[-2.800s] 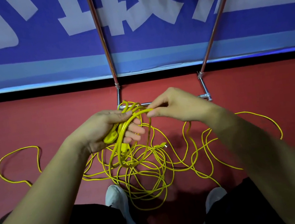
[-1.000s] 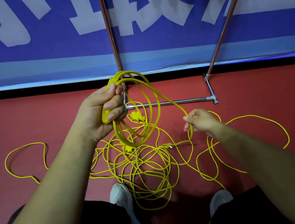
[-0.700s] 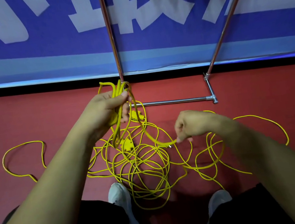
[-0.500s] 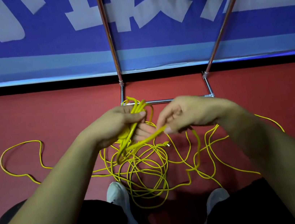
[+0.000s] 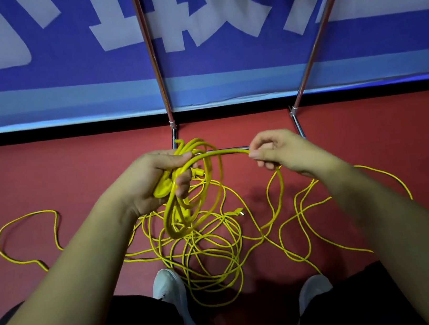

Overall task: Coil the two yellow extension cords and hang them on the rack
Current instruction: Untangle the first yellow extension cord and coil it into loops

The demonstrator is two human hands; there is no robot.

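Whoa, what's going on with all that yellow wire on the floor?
A person is coiling thin yellow extension cords. Their left hand grips a small bunch of finished loops, and the right hand pinches the next stretch of cord, held up between both hands. Most of the cord lies in a loose tangle on the red floor by their white shoes. Nothing hangs yet on the visible part of the shiny metal rack behind.

Tangled yellow cords (image 5: 167, 221) on floor (image 5: 44, 172), several loops raised, rack (image 5: 150, 47) behind

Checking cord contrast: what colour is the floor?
The floor is red, seen in the head view.
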